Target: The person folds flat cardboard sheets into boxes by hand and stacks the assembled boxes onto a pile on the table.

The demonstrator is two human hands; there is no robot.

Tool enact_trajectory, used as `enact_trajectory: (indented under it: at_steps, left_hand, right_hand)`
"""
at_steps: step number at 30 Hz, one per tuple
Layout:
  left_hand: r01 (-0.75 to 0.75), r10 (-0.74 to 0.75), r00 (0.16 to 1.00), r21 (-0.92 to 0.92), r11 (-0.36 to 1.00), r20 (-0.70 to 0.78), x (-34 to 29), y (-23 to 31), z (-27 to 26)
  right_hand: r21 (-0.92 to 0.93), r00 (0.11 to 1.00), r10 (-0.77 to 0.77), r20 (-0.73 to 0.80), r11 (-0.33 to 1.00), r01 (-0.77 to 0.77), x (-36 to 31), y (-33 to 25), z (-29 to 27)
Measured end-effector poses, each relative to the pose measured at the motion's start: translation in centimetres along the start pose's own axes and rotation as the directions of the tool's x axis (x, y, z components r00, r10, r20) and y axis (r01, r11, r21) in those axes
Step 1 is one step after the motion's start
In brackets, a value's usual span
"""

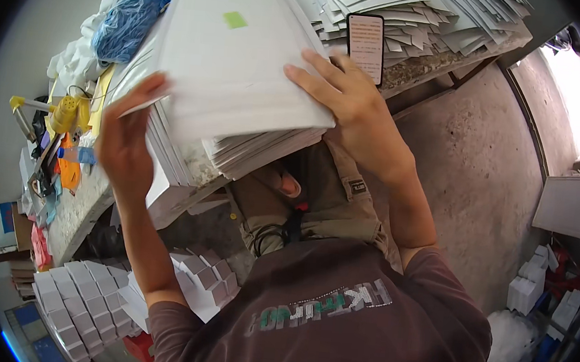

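Observation:
A large white sheet (217, 64), like thin card or paper with its front edge lifted and blurred, lies over a stack of white sheets (254, 152) in front of me. A small green sticky note (235, 20) is on its upper part. My right hand (349, 93) rests on the sheet's right side, its fingers stretched out and spread over the surface. At the left edge is my left hand (129, 132), fingers reaching toward the sheet. Motion smears those fingers, so whether they pinch the edge cannot be told.
A phone (365, 48) with a lit screen stands beside piles of white sheets (415, 16) on the worn table (420, 74). To the left are blue string (133, 19), a yellow lamp (67, 114) and a bottle (78, 155). Folded white pieces (83, 301) are stacked below.

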State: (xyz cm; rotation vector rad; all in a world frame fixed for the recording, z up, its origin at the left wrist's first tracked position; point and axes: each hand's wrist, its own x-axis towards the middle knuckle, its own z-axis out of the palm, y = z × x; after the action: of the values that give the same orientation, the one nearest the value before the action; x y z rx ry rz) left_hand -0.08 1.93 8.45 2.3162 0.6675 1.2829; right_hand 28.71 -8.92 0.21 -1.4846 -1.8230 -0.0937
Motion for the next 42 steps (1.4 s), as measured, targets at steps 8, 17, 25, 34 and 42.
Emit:
enact_trajectory:
  at_steps: [8,17,25,34,42]
  left_hand:
    - [-0.339,0.1,0.894,0.514,0.788,0.436,-4.4,-1.0,3.3]
    - [0.435,-0.459,0.845,0.144,0.889,0.276,-2.6,-1.5,2.8]
    - [-0.044,-0.004,0.997,0.571,0.82,0.083,-5.8,-1.0,5.5]
    - [0.478,-0.52,0.829,-0.221,0.85,-0.207,-0.8,3.1,2.6]
    - [-0.175,-0.226,0.774,0.543,0.821,0.591,11.5,-1.5,7.3]
  right_hand:
    - [-0.321,0.969,-0.192,0.154,0.918,0.233,1.2,-4.3,3.4]
    - [0.179,0.85,0.156,0.504,0.943,-0.279,7.3,-4.6,0.0]
    - [-0.068,0.945,-0.167,-0.281,0.986,0.154,1.4,-4.6,5.6]
    - [0.712,0.872,0.402,0.28,0.523,-0.469,2.2,-4.7,-4.7]
    - [0.434,0.728,0.475,-0.495,0.861,-0.266,-0.5,2.0,-1.0]
